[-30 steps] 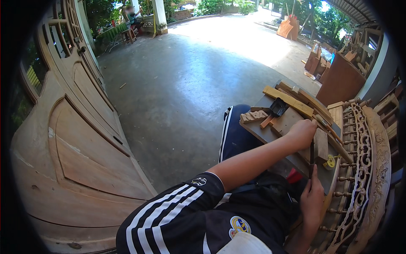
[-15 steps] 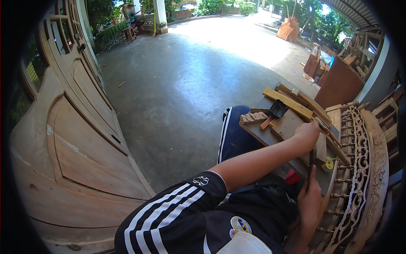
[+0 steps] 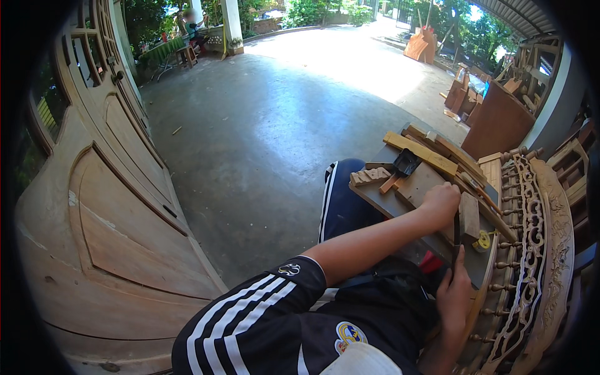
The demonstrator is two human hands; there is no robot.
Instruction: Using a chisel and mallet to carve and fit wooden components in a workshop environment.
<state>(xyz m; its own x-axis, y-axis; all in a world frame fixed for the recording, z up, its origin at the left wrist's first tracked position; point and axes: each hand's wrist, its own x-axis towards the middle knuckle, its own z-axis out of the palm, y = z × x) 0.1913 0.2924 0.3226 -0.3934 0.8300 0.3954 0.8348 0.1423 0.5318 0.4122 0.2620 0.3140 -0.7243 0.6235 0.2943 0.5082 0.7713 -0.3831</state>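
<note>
My left hand [image 3: 441, 203] reaches across to a grey work board [image 3: 375, 199], its fingers closed at the far end of a long dark tool [image 3: 456, 231], beside an upright-sided pale wooden block [image 3: 469, 215]. My right hand [image 3: 454, 287] grips the near end of that tool, low at the board's right. A yellow tape measure [image 3: 480, 240] lies right of the block. Beyond my left hand lie a black box-like object [image 3: 406, 162], a yellowish batten [image 3: 419, 152] among other sticks, and a notched wooden piece [image 3: 369, 177]. Whether the tool touches the block I cannot tell.
Carved wooden railing [image 3: 550, 250] runs along the right. Wooden doors [image 3: 125, 231] stand at left, wood offcuts and panels [image 3: 500, 119] at back right. Concrete floor [image 3: 250, 156] stretches ahead to a sunlit yard. A person [image 3: 197, 28] is by a green-covered table [image 3: 156, 53] far back.
My left hand has shifted slightly left compared with half a second ago. My right hand still grips the dark tool. The whole view has shifted a little.
</note>
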